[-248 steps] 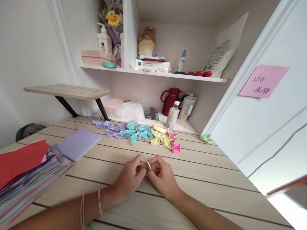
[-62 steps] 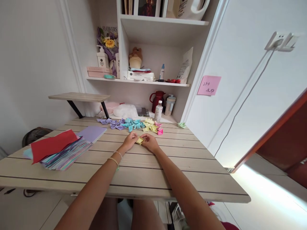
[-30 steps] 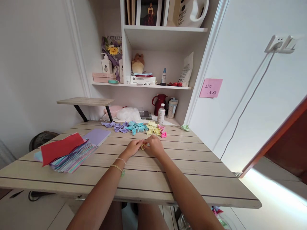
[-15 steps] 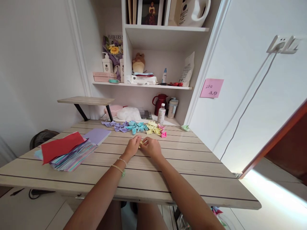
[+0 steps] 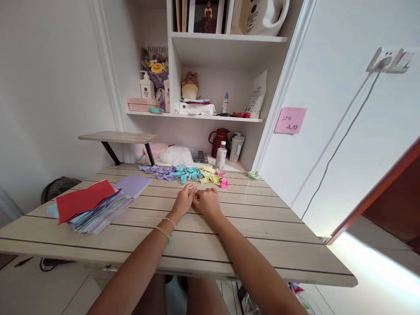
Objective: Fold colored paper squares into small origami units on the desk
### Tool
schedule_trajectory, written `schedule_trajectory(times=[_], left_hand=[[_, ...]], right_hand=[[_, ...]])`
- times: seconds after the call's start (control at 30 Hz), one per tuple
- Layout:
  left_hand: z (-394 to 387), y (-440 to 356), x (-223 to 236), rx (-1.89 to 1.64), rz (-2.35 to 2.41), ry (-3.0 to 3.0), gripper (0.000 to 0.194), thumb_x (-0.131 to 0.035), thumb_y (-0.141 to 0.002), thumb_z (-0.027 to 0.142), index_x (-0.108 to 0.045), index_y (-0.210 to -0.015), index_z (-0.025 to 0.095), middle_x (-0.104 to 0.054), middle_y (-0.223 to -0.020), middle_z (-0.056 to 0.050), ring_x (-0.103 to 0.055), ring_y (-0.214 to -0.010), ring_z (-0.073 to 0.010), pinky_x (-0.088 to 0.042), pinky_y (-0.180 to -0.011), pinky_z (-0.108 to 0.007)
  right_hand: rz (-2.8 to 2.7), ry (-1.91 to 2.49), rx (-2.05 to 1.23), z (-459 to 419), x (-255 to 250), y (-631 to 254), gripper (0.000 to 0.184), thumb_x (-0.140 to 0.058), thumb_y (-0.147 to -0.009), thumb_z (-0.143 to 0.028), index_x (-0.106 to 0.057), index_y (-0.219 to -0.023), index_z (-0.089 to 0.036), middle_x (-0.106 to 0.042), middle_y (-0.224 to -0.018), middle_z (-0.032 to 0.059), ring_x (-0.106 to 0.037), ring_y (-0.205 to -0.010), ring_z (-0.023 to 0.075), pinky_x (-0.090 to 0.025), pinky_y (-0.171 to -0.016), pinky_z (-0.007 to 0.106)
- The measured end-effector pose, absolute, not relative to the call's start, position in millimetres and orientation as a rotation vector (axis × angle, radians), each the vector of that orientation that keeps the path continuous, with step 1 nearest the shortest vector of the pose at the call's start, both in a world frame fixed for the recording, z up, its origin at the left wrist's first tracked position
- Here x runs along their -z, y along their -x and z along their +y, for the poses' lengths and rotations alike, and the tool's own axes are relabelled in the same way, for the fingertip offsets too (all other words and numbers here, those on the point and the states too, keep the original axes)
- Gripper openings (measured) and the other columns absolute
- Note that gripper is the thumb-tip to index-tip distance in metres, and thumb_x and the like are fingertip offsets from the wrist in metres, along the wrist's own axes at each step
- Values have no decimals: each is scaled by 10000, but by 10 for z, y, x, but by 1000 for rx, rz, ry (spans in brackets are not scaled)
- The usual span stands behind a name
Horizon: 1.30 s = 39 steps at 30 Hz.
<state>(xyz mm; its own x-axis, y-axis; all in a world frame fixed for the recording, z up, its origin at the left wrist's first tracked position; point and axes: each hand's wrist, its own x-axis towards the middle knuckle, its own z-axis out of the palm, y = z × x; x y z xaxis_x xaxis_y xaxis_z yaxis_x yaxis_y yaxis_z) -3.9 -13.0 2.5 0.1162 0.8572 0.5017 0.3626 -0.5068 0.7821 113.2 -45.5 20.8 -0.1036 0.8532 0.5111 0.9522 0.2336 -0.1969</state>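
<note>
My left hand [image 5: 183, 201] and my right hand [image 5: 207, 202] rest side by side on the wooden table [image 5: 229, 236], fingers curled and pressed down over a small folded yellow paper [image 5: 196, 195] of which only a sliver shows between them. Just beyond my hands lies a row of folded paper pieces [image 5: 183, 173] in purple, blue, yellow and pink. A lone green folded piece [image 5: 253, 175] sits further right near the wall.
A stack of coloured paper sheets [image 5: 93, 205] with a red sheet on top lies at the left. Behind the table stand a red jug [image 5: 219, 141], a clear bottle [image 5: 221, 155] and a cup [image 5: 235, 147]. Shelves above hold bottles and boxes. A pink note [image 5: 290, 120] sticks on the wall.
My hands have closed together over the yellow paper and pressed it flat, so it shows less than before. The view is steady since half a second ago.
</note>
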Motion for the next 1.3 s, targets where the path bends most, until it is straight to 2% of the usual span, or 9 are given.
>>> schedule_trajectory(times=[0.1, 0.33, 0.53, 0.6, 0.7, 0.8, 0.87, 1.0, 1.3], left_hand=[[-115, 40, -9, -1387, 1172, -1880, 298, -506, -796, 379, -595, -1005, 186, -682, -762, -60, -636, -749, -226, -454, -741, -325], [-96, -1, 32, -1361, 1058, -1863, 308, -510, -794, 386, -588, -1018, 189, -689, -864, -79, -640, -837, -226, -470, -744, -315], [-56, -9, 91, -1339, 991, -1716, 249, -569, -749, 390, -638, -876, 187, -681, -918, -72, -619, -882, -223, -449, -822, -333], [-38, -4, 106, -1326, 969, -1656, 252, -601, -723, 388, -643, -854, 177, -681, -913, -76, -617, -879, -222, -454, -823, -333], [-16, 9, 104, -1292, 944, -1581, 323, -592, -726, 414, -625, -918, 156, -679, -891, -88, -634, -813, -214, -502, -724, -332], [-13, 38, 72, -1238, 896, -1500, 407, -536, -763, 453, -595, -1009, 133, -676, -874, -98, -645, -752, -199, -526, -639, -324], [-23, 64, 48, -1197, 859, -1467, 429, -535, -768, 456, -592, -1032, 124, -675, -882, -104, -647, -765, -195, -532, -646, -322], [-41, 105, 32, -1121, 756, -1307, 447, -645, -709, 390, -600, -1058, 115, -682, -856, -103, -647, -779, -181, -528, -686, -298], [-25, 102, 61, -1042, 717, -1143, 423, -727, -645, 265, -622, -1023, 107, -696, -857, -95, -654, -705, -143, -529, -704, -266]], right_hand=[[-2007, 1653, 248, -460, -214, -1113, 291, -464, -809, -321, -700, -755, -159, -680, -722, 143, -601, -745, 236, -288, -789, 356], [-1889, 1750, 286, -454, -184, -1082, 280, -432, -827, -258, -688, -778, -155, -677, -731, 146, -593, -760, 237, -300, -744, 343], [-1901, 1720, 280, -413, -160, -1114, 240, -470, -799, -241, -685, -761, -142, -677, -730, 146, -587, -768, 229, -307, -759, 338], [-1876, 1677, 194, -384, -137, -1143, 231, -481, -783, -242, -682, -723, -144, -677, -716, 138, -590, -748, 225, -320, -759, 336], [-1720, 1526, -210, -321, -90, -1228, 196, -527, -735, -267, -665, -651, -155, -672, -661, 95, -594, -684, 208, -366, -694, 306], [-1604, 1368, -540, -245, -49, -1340, 181, -558, -702, -310, -663, -683, -163, -671, -640, 38, -596, -613, 175, -402, -584, 252], [-1588, 1317, -604, -201, -32, -1400, 231, -557, -707, -362, -667, -730, -161, -679, -668, 24, -602, -608, 162, -421, -555, 235], [-1544, 1246, -682, -152, -19, -1447, 282, -575, -685, -409, -668, -729, -146, -679, -685, 31, -602, -619, 161, -444, -568, 240], [-1508, 1203, -823, -168, -7, -1421, 195, -565, -646, -298, -668, -709, -145, -661, -655, 11, -590, -608, 149, -443, -584, 233]])
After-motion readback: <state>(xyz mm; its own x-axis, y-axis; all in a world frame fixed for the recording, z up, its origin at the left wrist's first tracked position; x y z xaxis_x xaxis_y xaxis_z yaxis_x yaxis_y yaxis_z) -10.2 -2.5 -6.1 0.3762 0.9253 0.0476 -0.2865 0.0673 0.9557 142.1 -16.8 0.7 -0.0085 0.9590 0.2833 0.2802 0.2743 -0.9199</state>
